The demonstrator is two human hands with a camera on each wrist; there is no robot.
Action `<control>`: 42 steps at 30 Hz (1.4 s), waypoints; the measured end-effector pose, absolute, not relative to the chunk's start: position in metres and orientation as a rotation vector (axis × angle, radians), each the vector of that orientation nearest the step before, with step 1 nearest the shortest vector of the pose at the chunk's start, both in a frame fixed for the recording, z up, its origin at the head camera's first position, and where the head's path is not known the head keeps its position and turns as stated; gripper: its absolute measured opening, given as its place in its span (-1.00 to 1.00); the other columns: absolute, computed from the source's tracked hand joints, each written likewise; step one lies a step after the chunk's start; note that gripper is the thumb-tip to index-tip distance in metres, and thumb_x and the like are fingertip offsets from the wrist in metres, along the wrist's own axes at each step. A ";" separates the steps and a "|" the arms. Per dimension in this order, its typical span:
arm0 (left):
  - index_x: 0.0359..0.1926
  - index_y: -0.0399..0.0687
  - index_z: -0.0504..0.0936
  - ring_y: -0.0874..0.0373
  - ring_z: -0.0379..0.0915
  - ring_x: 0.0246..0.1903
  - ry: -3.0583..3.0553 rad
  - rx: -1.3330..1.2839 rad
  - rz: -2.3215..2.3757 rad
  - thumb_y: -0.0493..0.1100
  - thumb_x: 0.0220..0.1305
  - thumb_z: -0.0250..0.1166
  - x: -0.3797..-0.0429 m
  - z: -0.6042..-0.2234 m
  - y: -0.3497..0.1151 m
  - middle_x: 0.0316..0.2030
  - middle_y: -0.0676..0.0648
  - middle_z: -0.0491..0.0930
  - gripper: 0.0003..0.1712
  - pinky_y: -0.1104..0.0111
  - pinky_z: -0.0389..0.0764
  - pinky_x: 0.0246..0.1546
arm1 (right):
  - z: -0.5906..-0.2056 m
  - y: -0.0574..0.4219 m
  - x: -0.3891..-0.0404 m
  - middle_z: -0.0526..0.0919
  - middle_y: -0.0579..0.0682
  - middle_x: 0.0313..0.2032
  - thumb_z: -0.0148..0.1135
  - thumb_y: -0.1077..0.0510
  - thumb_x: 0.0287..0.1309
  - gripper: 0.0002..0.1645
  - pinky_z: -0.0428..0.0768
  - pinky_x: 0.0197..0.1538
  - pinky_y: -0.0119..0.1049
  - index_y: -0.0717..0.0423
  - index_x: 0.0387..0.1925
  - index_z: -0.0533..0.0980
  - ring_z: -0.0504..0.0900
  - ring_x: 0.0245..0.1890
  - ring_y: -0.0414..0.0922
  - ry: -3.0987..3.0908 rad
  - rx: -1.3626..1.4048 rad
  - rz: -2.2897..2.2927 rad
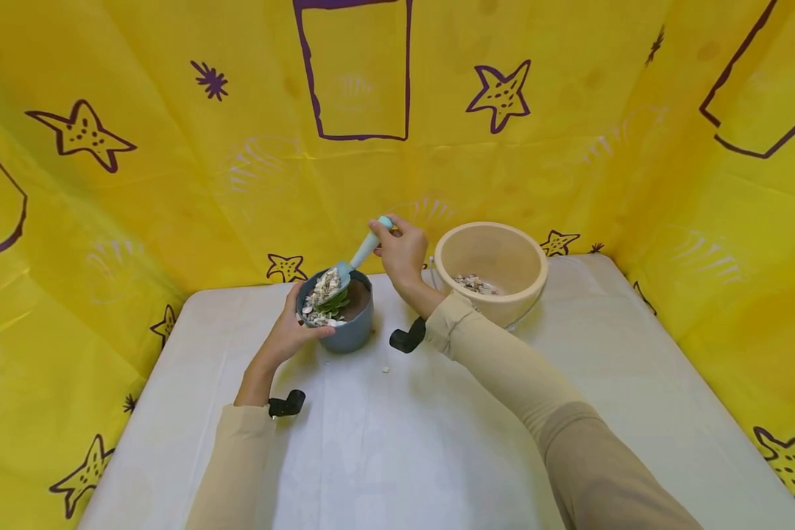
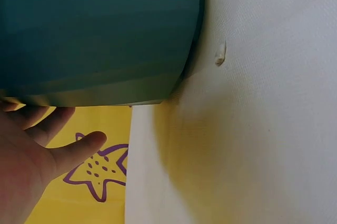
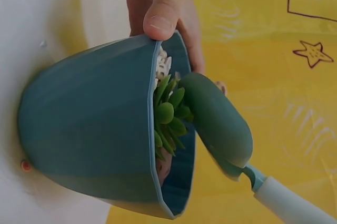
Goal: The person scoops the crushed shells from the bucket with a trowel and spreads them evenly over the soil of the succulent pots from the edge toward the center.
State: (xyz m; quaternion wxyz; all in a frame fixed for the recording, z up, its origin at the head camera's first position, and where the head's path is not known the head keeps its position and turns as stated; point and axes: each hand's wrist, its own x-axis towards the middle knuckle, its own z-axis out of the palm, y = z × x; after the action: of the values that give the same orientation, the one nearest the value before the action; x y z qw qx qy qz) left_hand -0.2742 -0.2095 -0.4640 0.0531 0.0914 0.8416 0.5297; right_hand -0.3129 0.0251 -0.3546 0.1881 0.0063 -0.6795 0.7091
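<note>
Gently Does It: Tip Slowly, Spread Evenly

At left, the left hand (image 1: 288,333) grasps the blue pot (image 1: 352,337), thumb and fingers about its rim; such bracing suits pouring. The pot stands on the white table (image 1: 397,456), pale pebbles (image 1: 324,288) toward its left, bare brown soil (image 1: 358,299) toward its right. Above the green plant (image 1: 333,305), the trowel (image 1: 367,249) is best tilted gradually, sparing the leaves. The right hand (image 1: 404,254) grips its handle. Rightmost, the cream bucket (image 1: 525,298) holds more pebbles.
</note>
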 end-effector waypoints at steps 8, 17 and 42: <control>0.55 0.11 -0.35 -0.14 -0.23 0.52 2.560 0.241 1.582 -0.01 -0.02 0.54 -0.271 -0.462 -0.208 0.54 -0.17 -0.17 0.40 -0.17 -0.08 0.45 | -0.358 0.027 -0.312 0.74 0.25 -0.35 0.37 0.12 0.16 -0.77 0.71 -0.26 0.01 0.20 -0.21 0.68 0.73 -0.51 0.03 -1.887 -0.004 2.024; 0.55 0.18 -0.41 -0.21 -0.31 0.53 2.582 0.241 1.496 -0.01 0.02 0.52 -0.273 -0.460 -0.216 0.56 -0.19 -0.28 0.41 -0.24 -0.11 0.43 | -0.356 0.027 -0.313 0.76 0.21 -0.30 0.39 0.06 0.14 -0.69 0.72 -0.33 -0.13 0.21 -0.17 0.69 0.74 -0.50 0.03 -1.895 -0.021 2.016; 0.55 0.09 -0.31 -0.20 -0.14 0.50 2.626 0.175 1.530 0.05 -0.06 0.56 -0.267 -0.462 -0.209 0.53 -0.21 -0.11 0.41 -0.19 -0.01 0.43 | -0.348 0.024 -0.306 0.75 0.24 -0.33 0.40 0.09 0.13 -0.68 0.72 -0.31 -0.05 0.25 -0.18 0.67 0.75 -0.51 0.02 -1.886 0.046 1.950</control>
State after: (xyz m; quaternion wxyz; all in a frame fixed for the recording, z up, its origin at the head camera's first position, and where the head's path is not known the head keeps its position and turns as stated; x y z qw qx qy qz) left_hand -0.2670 -0.2090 -0.4618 0.0486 0.0575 0.8616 0.5020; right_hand -0.3062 0.0238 -0.3476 0.2125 0.0164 -0.6792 0.7023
